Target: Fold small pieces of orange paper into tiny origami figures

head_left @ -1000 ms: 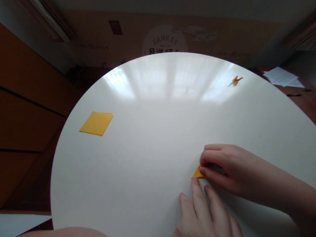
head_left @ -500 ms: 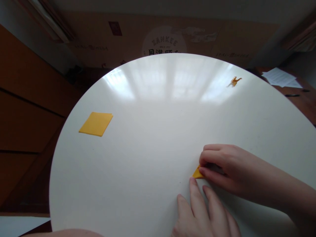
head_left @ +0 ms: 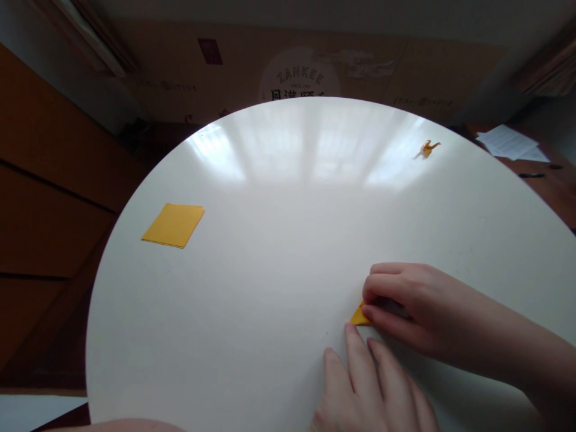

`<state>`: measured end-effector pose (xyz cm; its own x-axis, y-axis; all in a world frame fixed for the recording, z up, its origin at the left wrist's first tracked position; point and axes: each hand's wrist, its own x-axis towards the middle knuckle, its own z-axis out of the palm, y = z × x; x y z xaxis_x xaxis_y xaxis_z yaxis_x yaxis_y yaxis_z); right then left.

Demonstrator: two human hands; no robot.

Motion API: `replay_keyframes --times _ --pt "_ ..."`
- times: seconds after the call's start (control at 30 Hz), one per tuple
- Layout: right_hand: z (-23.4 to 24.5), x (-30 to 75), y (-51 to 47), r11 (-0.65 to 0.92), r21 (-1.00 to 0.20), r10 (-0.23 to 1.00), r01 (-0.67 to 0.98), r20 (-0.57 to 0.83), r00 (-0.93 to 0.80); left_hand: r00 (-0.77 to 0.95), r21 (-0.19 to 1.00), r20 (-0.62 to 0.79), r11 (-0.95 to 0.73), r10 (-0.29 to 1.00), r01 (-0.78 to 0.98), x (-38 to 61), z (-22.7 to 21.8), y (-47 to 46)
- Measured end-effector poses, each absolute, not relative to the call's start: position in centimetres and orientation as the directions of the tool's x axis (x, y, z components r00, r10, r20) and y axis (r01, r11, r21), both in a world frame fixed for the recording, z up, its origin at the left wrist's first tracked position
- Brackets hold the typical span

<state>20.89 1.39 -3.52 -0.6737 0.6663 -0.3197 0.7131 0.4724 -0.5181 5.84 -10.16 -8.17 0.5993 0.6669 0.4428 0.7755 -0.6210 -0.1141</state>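
A small folded piece of yellow paper [head_left: 359,316] lies on the white round table, mostly covered by my right hand [head_left: 405,306]. That hand comes in from the right, its thumb and curled fingers closed on the paper, so only a pointed corner shows. Below it, my left hand [head_left: 369,384] rests with fingers stretched out and spread. One of its fingertips touches the paper's pointed corner. How the paper is folded beneath the right hand is hidden.
Square yellow paper sheets [head_left: 173,225] lie stacked at the table's left. A small folded yellow paper figure [head_left: 427,148] stands near the far right edge. Beyond the white table [head_left: 252,288], printed papers [head_left: 510,144] and a dark pen [head_left: 531,175] lie on a brown surface.
Both hands stay almost where they were, the right still on the yellow paper. The left hand's fingers have shifted very slightly. The view has moved a little.
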Motion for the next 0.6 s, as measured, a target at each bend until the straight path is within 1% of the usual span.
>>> replay_keyframes --times 0.13,0.37,0.6 --pt "-3.48 20.94 1.41 0.479 -0.517 0.667 0.709 -0.311 -0.677 0.599 -0.110 0.466 -0.629 0.651 0.769 5.89 -7.52 -9.58" --pt "-3.48 20.92 1.45 0.470 -0.529 0.668 0.707 -0.310 -0.676 0.609 -0.078 0.399 -0.637 0.685 0.767 5.68 -7.52 -9.95" --pt "-3.59 20.87 1.44 0.453 -0.527 0.678 0.719 -0.321 -0.662 0.639 -0.119 0.404 -0.655 0.654 0.746 5.27 -7.10 -9.40"
